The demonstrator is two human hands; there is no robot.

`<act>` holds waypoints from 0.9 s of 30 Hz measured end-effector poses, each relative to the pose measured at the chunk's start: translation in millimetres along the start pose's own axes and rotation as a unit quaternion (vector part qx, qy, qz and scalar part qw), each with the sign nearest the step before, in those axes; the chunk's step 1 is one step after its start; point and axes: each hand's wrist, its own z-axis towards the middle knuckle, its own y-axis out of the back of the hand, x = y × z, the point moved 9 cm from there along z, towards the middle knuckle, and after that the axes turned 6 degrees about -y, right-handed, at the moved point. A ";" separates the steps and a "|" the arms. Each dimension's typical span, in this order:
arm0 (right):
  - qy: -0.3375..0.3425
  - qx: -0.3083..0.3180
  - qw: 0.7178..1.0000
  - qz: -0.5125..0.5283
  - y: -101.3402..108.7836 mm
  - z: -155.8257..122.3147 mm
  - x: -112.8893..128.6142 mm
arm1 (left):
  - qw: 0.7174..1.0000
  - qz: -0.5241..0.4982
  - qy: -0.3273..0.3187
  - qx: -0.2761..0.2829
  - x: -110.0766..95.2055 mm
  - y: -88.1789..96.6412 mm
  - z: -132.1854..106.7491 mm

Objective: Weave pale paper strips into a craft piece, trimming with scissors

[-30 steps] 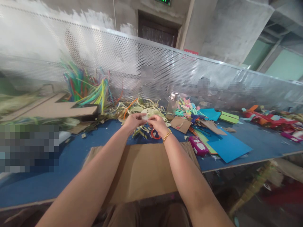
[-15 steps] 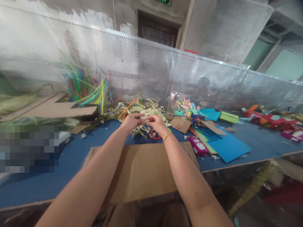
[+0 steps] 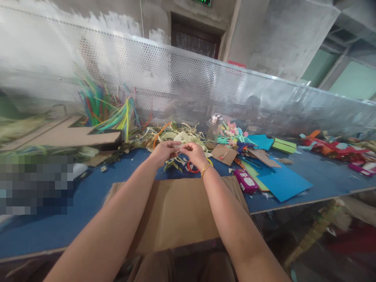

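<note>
Blue table [image 3: 88, 199], carrying brown cardboard [image 3: 182, 211] at the near side; pale strips [image 3: 188, 137], heaped far, just beyond the hands; left hand [image 3: 164, 152] and right hand [image 3: 194, 153], fingertips drawn close together, whether gripping anything cannot be told; red ring [image 3: 191, 171], beside right hand

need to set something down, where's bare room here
Blue tabletop looks mostly bare left of the brown cardboard, and between the blue sheet and red items. Crowded: the far side, with pale strips, bottle and pastel pieces.
</note>
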 end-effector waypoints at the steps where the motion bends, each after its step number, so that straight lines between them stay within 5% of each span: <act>1: 0.000 -0.003 1.000 -0.003 0.6 0.2 -0.2 | 1.000 0.005 -0.003 0.000 -0.2 0.2 0.0; 15: -0.019 -0.032 0.997 -0.068 7.7 1.4 -4.7 | 0.997 0.027 -0.046 0.047 -7.2 -10.1 -1.2; 27: -0.013 -0.040 0.997 -0.069 7.1 2.8 -5.0 | 0.999 -0.001 -0.044 0.014 -3.6 -1.6 4.7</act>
